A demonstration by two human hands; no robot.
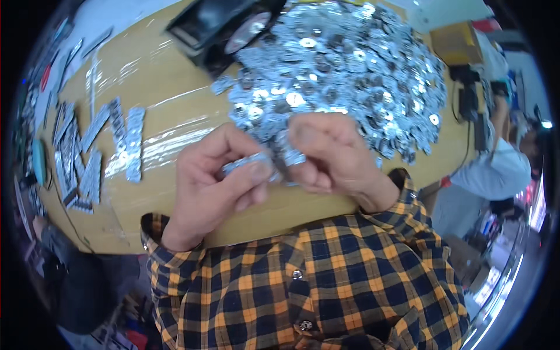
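Note:
My left hand (204, 181) is closed, thumb and fingers pinching a short row of silvery metal pieces (238, 164). Close beside it, my right hand (335, 151) is also closed, with small silvery metal pieces (290, 154) showing at its fingertips. Whether the two lots of pieces touch is blurred. Just beyond both hands spreads a large heap of small round metal parts (350, 76), many with a hole or dark middle. At the left lie several long rows of similar silvery pieces (135, 143), some crossing or leaning on one another.
A black bin (213, 29) lies tipped at the heap's far left edge. The table (169, 192) is covered in shiny brown sheeting. A cardboard box (458, 44) stands far right. Other people's sleeves show at right (493, 172) and lower left (61, 251).

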